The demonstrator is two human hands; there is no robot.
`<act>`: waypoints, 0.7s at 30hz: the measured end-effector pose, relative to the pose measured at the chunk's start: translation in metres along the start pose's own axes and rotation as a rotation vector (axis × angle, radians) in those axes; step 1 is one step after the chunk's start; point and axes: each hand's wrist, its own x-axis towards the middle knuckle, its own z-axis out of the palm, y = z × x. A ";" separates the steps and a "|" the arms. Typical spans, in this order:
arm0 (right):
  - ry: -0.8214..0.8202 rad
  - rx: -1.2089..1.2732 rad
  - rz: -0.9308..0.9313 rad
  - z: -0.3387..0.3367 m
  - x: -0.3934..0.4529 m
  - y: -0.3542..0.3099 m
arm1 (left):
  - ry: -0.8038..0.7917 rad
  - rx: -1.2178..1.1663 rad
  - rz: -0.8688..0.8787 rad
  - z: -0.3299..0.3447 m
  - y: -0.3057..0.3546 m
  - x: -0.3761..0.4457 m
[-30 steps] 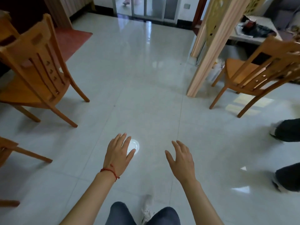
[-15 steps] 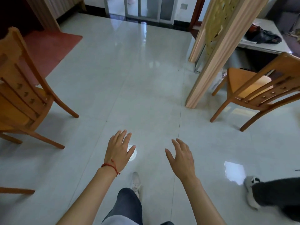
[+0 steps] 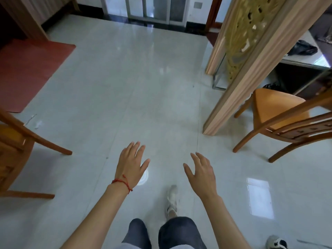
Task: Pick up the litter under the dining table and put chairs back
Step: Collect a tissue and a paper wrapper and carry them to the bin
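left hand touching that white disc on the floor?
Cannot tell. In the head view the left hand overlaps the white disc, hiding any contact or gap; the fingers are spread and hold nothing.

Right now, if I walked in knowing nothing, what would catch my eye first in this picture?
Two bare hands reach out low over the shiny tiled floor: the left hand, with a red string bracelet at its wrist, and the right hand, both with fingers spread and holding nothing. A wooden chair stands at the right beside a carved wooden screen, and another wooden chair at the left edge.
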 end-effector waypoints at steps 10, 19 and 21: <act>-0.041 0.008 -0.047 -0.054 0.188 0.025 | 0.029 0.000 -0.063 -0.007 0.038 0.168; -0.083 -0.001 -0.098 -0.066 0.313 0.012 | 0.021 -0.021 -0.118 -0.023 0.029 0.285; -0.088 0.014 -0.097 -0.063 0.341 0.007 | 0.031 -0.017 -0.110 -0.022 0.023 0.315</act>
